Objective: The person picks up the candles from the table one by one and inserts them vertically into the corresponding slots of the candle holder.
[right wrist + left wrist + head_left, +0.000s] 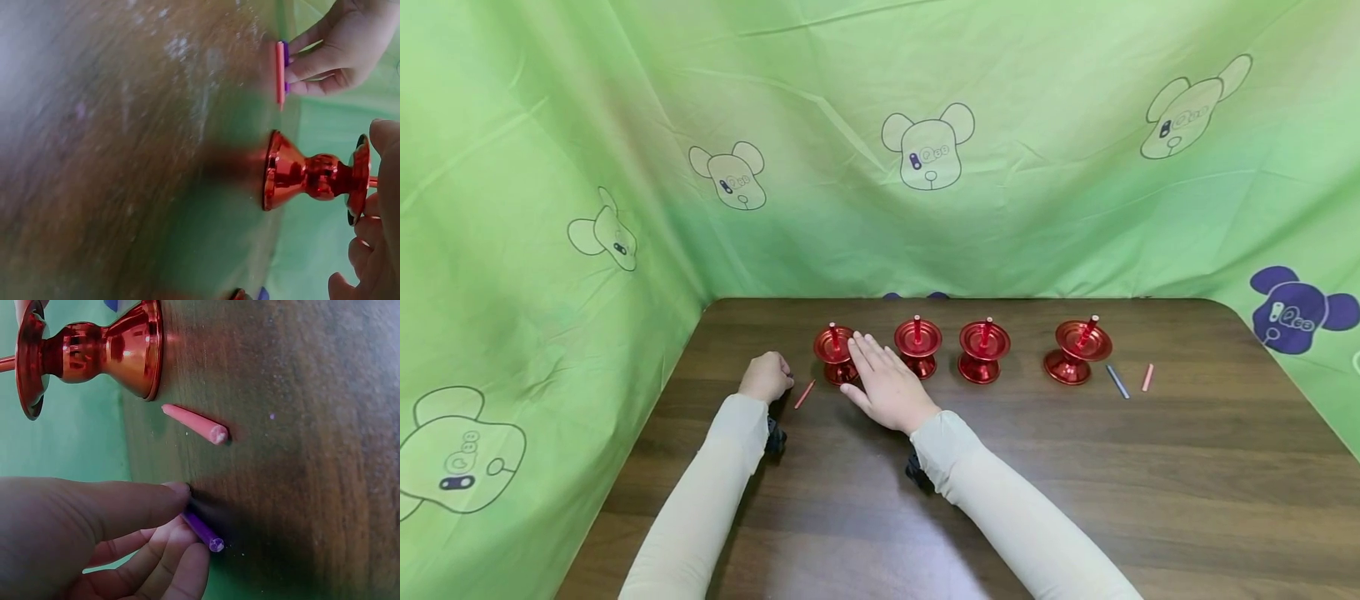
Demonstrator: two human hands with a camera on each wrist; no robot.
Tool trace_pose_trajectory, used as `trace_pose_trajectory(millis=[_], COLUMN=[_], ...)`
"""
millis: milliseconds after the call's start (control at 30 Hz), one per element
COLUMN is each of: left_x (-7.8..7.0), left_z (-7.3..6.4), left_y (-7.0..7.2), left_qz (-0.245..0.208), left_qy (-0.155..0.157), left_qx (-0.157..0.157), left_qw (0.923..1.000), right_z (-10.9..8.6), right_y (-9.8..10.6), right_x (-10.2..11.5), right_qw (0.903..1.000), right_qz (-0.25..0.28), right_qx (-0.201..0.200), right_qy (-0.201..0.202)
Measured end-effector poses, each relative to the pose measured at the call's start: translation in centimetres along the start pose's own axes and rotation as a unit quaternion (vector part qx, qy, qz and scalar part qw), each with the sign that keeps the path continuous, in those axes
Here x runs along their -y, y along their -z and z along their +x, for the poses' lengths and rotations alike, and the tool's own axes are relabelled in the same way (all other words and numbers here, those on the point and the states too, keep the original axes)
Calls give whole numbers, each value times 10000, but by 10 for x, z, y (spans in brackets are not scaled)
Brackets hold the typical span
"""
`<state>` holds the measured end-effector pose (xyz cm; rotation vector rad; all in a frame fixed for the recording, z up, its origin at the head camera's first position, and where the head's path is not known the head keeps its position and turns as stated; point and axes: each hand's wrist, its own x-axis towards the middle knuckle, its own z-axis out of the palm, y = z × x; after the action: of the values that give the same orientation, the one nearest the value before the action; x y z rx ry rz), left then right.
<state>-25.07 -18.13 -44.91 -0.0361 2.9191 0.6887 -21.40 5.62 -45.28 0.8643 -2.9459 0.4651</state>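
My left hand (767, 378) is near the table's left side. In the left wrist view its thumb and fingers pinch a thin purple stick (205, 534) with a pale end, low at the tabletop. Beside it, apart, lies a pinkish-red stick (199, 425). The leftmost shiny red pedestal holder (832, 346) stands upright to the right, a short red piece rising from its dish. My right hand (889, 385) reaches beside that holder, fingers extended in the head view and partly covering its right side. Whether the right fingers touch the dish, I cannot tell.
Several matching red holders stand in a row to the right: one behind my right hand (917, 340), another (983, 350) and a farther one (1077, 350). A blue stick (1117, 382) and a pink stick (1147, 377) lie on the brown table (1187, 467). A green curtain (820, 233) hangs behind.
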Motion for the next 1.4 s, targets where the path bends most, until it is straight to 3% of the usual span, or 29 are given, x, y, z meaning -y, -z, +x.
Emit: trace_pose_trajectory(millis=[433,733,1167,1300,1400], left_x=[-5,1,12,14,14], left_z=[-2,1,4,4,4], left_y=[-2,-5,-4,-3,-3], left_qz=[222,-36,-1086,-1515,-2000], left_qy=[55,95,-34,-45,0], left_qx=[-111,-92,-315,-329,-324], left_qw=[9997,9999,9936,9879,9793], right_z=[-1,-3,-3,-3,-3], right_y=[0,1,0,0,-1], right_x=[-1,0,2,1,-1], right_qw=[10000,10000,9998,9999,9999], right_qz=[-57,-24,149,112,20], right_qx=[-58,-15,-92,-98,-94], right_qy=[49,40,31,59,71])
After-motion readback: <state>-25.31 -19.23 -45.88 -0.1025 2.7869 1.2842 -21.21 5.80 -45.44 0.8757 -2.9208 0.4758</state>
